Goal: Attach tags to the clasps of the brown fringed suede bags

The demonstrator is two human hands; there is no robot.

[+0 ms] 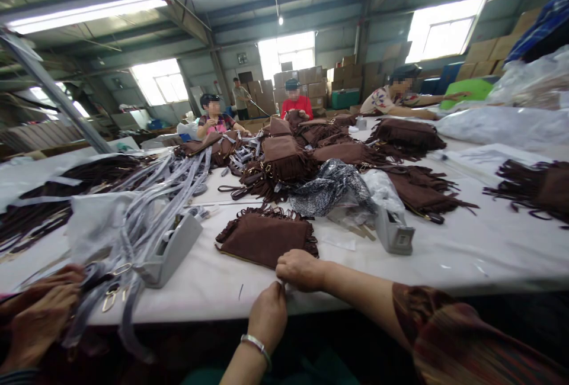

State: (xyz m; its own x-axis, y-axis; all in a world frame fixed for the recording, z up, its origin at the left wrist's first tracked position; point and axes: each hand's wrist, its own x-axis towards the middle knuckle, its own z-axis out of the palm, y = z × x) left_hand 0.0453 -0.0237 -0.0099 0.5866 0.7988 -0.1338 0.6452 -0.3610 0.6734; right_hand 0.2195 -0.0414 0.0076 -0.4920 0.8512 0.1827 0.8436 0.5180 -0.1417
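Observation:
A brown fringed bag (267, 236) lies flat on the white table before me, with a gold zip along its near edge. At the bag's near right corner, my right hand (299, 270) is closed in a pinch. My left hand (268, 313), with a silver bracelet at its wrist, is pinched closed just below it at the table edge. The fingertips of both hands nearly meet. A small whitish bit shows between them, too small to name. Whether my right hand also grips the bag is hidden.
Another person's hands (44, 308) hold plastic-wrapped straps (153, 195) at the left. Grey tape dispensers stand left (171, 252) and right (395, 231). Beyond lie crumpled dark plastic (331, 186) and a heap of brown fringed bags (288, 157). Several people sit across the table.

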